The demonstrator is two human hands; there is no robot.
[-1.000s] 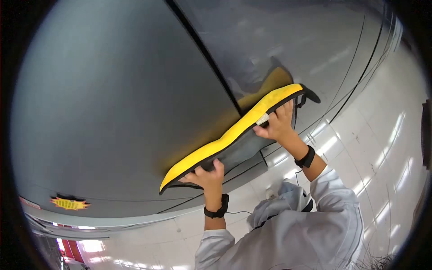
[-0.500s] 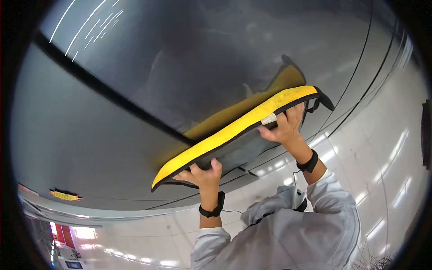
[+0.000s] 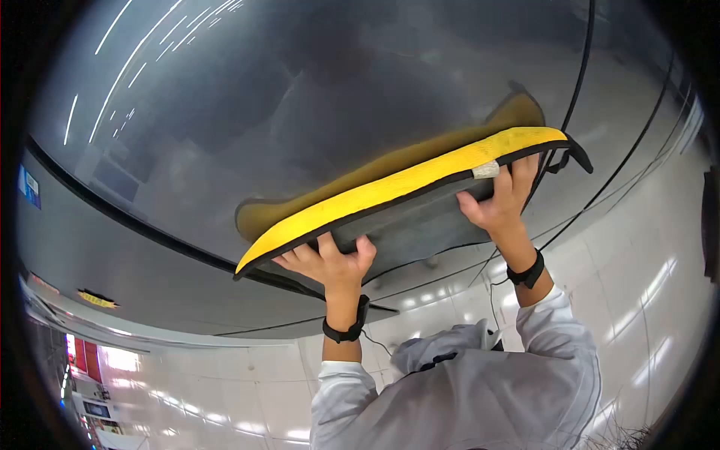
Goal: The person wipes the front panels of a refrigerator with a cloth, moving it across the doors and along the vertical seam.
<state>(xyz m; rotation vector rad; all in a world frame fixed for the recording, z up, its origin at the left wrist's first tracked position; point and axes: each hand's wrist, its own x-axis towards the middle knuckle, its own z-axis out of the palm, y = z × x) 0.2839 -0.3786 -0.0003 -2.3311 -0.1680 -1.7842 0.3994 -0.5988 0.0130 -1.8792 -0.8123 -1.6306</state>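
I hold a long yellow cloth with a dark edge flat against the glossy grey car body. My left hand grips the cloth's lower left end from beneath. My right hand grips its upper right end near a small white label. Both wrists wear black bands. The cloth's yellow reflection shows in the paint just above it.
A dark panel seam runs across the car below and left of the cloth. A yellow sticker sits low on the left. The shiny white tiled floor lies to the right and below. My grey sleeves fill the bottom centre.
Both hands have slid the cloth up and to the right across the car surface. The view has tilted, so the panel seam now lies lower left of the cloth.
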